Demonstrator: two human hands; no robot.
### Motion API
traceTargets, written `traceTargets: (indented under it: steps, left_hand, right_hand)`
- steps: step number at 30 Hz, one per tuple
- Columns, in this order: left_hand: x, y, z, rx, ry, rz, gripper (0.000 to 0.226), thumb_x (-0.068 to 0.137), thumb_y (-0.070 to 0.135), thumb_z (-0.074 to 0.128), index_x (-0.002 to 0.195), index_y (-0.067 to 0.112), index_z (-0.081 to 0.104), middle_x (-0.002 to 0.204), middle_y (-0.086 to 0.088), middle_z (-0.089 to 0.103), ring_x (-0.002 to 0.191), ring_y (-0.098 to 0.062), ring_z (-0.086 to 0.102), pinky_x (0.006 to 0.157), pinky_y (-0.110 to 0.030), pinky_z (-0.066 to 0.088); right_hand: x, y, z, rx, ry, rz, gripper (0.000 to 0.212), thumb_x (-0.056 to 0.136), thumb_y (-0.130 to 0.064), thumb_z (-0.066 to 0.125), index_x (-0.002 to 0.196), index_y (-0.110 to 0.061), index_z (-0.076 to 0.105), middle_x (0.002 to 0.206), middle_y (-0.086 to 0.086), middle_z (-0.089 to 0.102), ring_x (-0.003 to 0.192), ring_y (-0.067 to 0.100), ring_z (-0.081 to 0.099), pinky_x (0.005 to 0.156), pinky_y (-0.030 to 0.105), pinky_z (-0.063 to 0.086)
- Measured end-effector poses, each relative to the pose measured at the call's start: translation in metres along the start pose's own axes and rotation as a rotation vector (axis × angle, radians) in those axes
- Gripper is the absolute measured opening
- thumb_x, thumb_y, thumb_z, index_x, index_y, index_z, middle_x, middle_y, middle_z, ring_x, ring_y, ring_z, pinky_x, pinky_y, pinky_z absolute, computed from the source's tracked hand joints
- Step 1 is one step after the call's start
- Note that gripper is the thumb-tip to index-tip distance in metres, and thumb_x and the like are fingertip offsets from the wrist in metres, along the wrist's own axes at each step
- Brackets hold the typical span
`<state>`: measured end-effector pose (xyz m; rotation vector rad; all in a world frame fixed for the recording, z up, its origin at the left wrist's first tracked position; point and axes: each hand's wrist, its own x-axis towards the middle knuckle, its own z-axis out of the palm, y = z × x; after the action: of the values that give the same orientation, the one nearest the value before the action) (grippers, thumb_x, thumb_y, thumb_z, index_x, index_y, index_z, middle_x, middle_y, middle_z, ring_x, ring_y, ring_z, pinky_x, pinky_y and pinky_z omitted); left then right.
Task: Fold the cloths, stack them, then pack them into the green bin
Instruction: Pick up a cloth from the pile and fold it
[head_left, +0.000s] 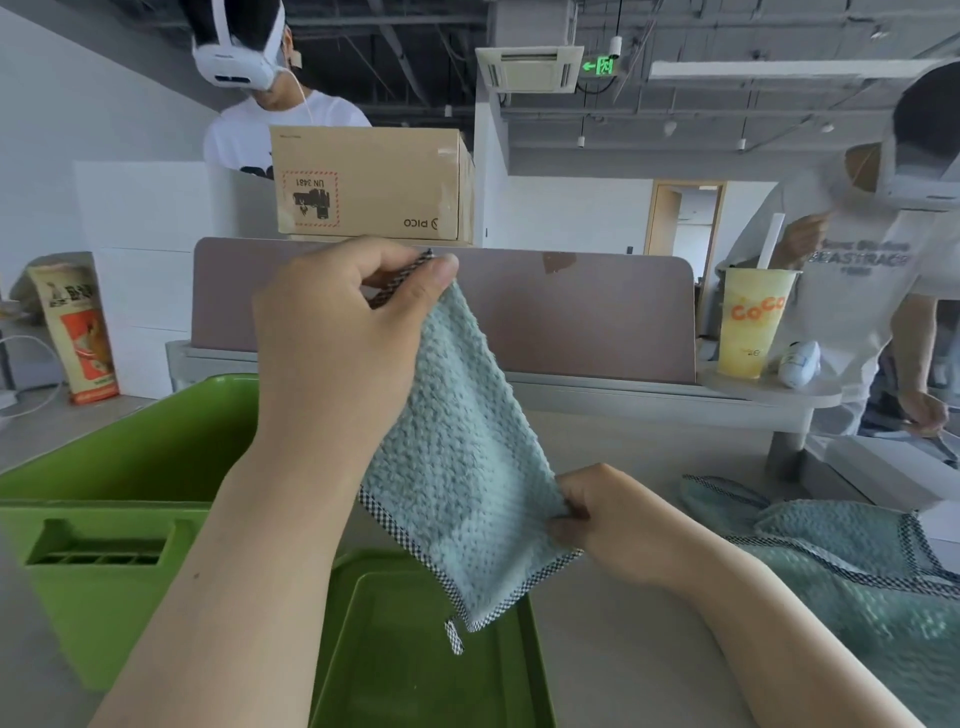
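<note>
Green bin (124, 467) at left on the table, its green lid (395, 670) lying flat beside it. Left hand (337, 332) raised, thumb and fingers pinching top corner of a light teal cloth (457, 467) with checkered trim. Right hand (608, 519) pinches the cloth's lower right edge. Cloth hangs in air above the lid. More teal cloths (852, 566) heaped far right on table.
</note>
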<state>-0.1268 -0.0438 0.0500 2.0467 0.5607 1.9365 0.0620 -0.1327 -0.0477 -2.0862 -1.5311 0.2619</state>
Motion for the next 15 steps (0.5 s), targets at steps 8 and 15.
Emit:
traceTargets:
  steps: [8,15]
  left_hand:
    - [-0.001,-0.004,0.003,-0.053,-0.056,-0.008,0.007,0.083,0.038,0.068,0.083,0.032,0.071,0.063,0.032,0.055,0.065,0.017,0.055,0.060,0.001,0.037]
    - [-0.003,0.004,0.008,-0.238,-0.291,-0.053,0.009,0.077,0.040,0.071,0.070,0.040,0.067,0.068,0.033,0.066,0.068,0.007,0.061,0.059,-0.005,0.042]
  right_hand:
    - [-0.009,0.003,-0.013,-0.059,-0.092,-0.035,0.008,0.084,-0.026,0.063,0.089,-0.021,0.062,0.089,-0.006,0.071,0.091,0.018,0.068,0.081,0.029,0.052]
    - [-0.035,-0.060,-0.035,0.587,0.011,-0.305,0.030,0.083,-0.024,0.067,0.106,-0.005,0.067,0.106,0.009,0.074,0.099,0.025,0.070,0.090,0.043,0.055]
